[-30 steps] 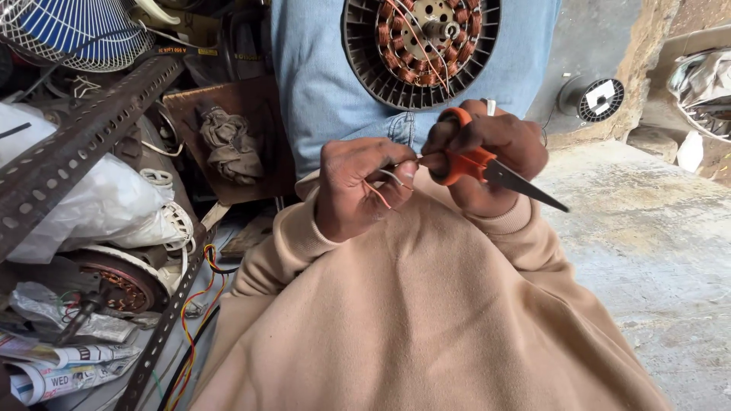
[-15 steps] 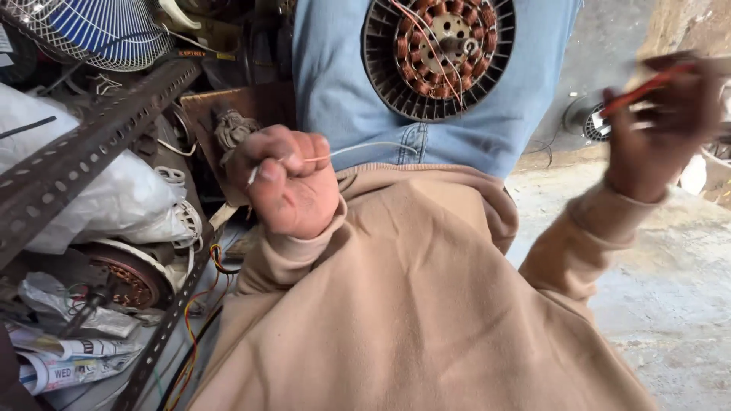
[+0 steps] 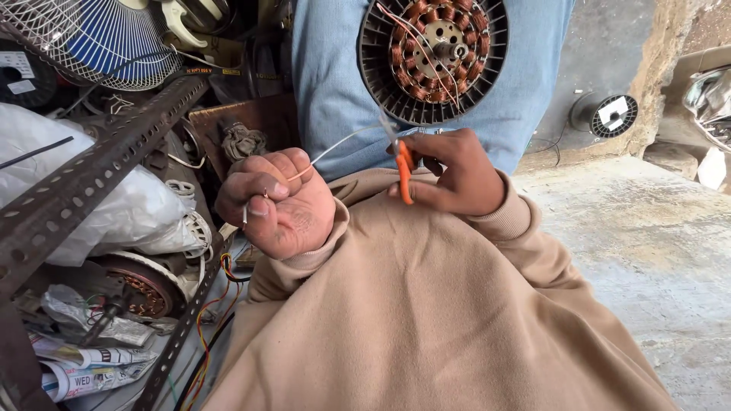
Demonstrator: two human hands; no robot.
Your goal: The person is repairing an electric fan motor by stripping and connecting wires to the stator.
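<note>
The left hand [image 3: 278, 202] is fisted at nine o'clock, fingers pinching a thin white wire [image 3: 335, 146]. The right hand [image 3: 453, 171], at one o'clock, grips orange-handled scissors [image 3: 403, 169]. Farther, at twelve, sits the wound stator [image 3: 434, 57]. A hard tug could snap the wire or nick the copper coils.

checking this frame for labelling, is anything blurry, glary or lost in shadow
Head view: the left hand, white wire and motor stator are sharp; the right hand with orange-handled scissors is slightly soft; flat daylight, no glare; the shelf clutter is dim.
</note>
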